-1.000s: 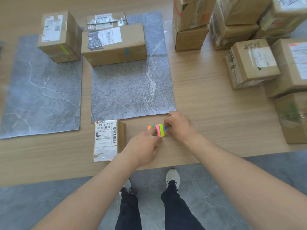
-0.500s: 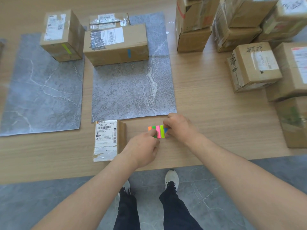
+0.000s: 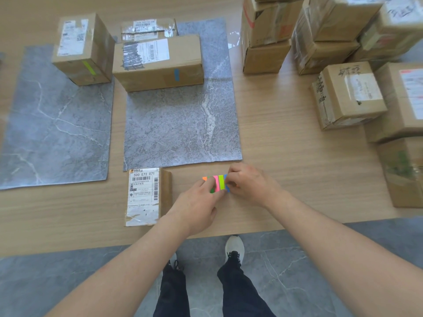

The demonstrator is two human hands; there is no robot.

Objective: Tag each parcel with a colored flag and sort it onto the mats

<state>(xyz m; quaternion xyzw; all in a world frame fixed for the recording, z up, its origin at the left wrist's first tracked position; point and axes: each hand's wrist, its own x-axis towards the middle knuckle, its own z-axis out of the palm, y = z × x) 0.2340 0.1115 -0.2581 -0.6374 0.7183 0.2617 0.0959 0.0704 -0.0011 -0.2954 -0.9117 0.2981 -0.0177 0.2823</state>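
Here, just below the centre of the frame, both hands meet on the pad of colored flags (image 3: 218,183) above the wooden table (image 3: 286,145): the left hand (image 3: 196,207) grips its left side with curled fingers, and the right hand (image 3: 249,184) pinches its blue right edge. Left of them a small labelled parcel (image 3: 144,195) lies on the table, just below the middle mat (image 3: 183,124). That mat carries a blue-flagged parcel (image 3: 160,62) at its top end, the left mat (image 3: 57,124) a green-flagged parcel (image 3: 84,46), and untagged parcels (image 3: 348,94) crowd the upper right.
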